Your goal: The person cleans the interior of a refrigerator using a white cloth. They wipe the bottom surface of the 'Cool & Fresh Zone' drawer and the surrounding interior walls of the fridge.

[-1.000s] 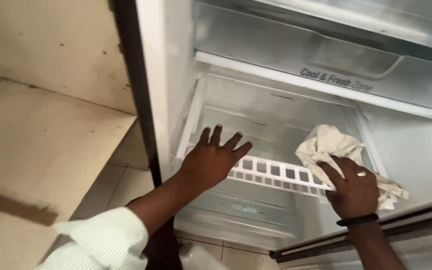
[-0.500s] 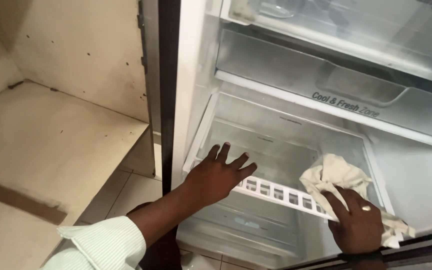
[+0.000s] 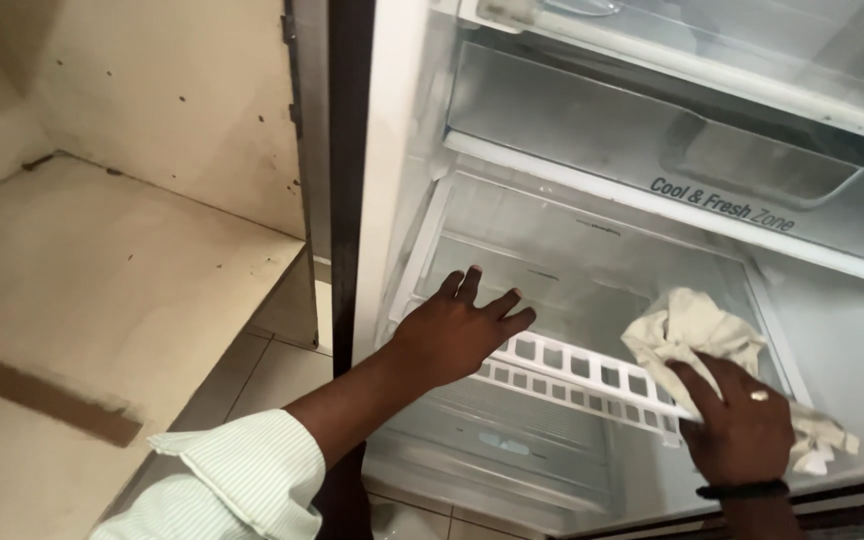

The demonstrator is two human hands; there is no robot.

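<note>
1. the left hand point(image 3: 457, 335) lies flat on the front left part of a clear shelf point(image 3: 512, 250) inside an open fridge point(image 3: 392, 150); its fingers point(image 3: 492, 305) are spread wide and straight, and it grips nothing.
2. the palm of that hand rests near the shelf's white slotted front rail point(image 3: 577, 375), at the rail's left end.
3. the left arm comes in from the lower left, with a pale striped sleeve point(image 3: 222, 480) pushed up the forearm.
4. the right hand point(image 3: 742, 425) presses down on a crumpled cream cloth point(image 3: 692, 325) at the front right of the same shelf; its fingers are bent over the cloth, pinning it rather than closing round it.
5. the cloth bunches up ahead of the fingers and a tail of it trails out to the right past the hand.
6. that hand wears a ring point(image 3: 757, 395) and a dark band point(image 3: 742, 490) at the wrist.
7. the two hands are well apart, with the rail running between them.
8. above the shelf sits a clear drawer point(image 3: 652, 140), shut, and above that another glass shelf.
9. below the rail a lower clear bin point(image 3: 492, 440) shows.
10. left of the fridge stands a stained cream cabinet shelf point(image 3: 102, 260), and tiled floor point(image 3: 262, 370) shows below it.
</note>
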